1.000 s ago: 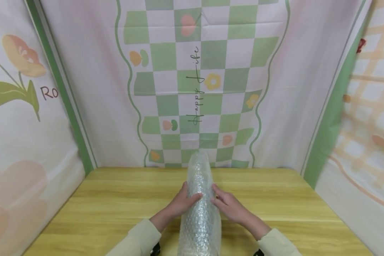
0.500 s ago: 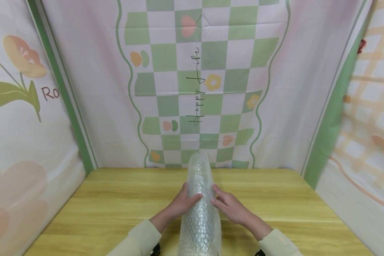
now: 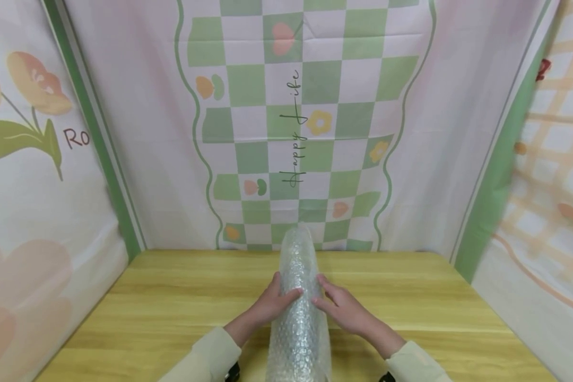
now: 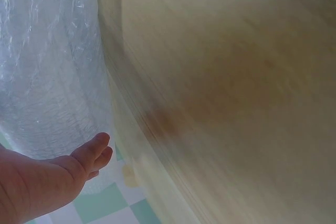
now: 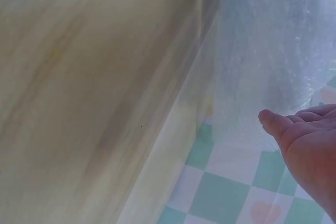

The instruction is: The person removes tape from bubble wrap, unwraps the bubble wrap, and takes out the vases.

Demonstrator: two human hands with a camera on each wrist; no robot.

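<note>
A long roll of bubble wrap (image 3: 298, 329) lies in the middle of the wooden table, its far end towards the back and its near end cut off by the bottom of the head view. My left hand (image 3: 269, 301) rests on its left side with the thumb across the top and the fingers fairly straight along the side. My right hand (image 3: 346, 310) touches the right side with extended fingers and thumb. In the left wrist view the fingers (image 4: 94, 153) lie against the clear wrap (image 4: 52, 66). The right wrist view shows the right hand (image 5: 312, 135) beside the wrap (image 5: 268, 51).
The wooden table (image 3: 172, 297) reaches back to a hanging cloth (image 3: 248, 122) with green and white checks. Printed cloths also hang at the left (image 3: 43, 201) and right (image 3: 549, 212). Dark wrist gear shows below the left sleeve (image 3: 210, 350) and the right sleeve (image 3: 413, 363).
The right thumb has shifted slightly left on the wrap. Otherwise both hands and the roll stay in place, and the head view has moved a little.
</note>
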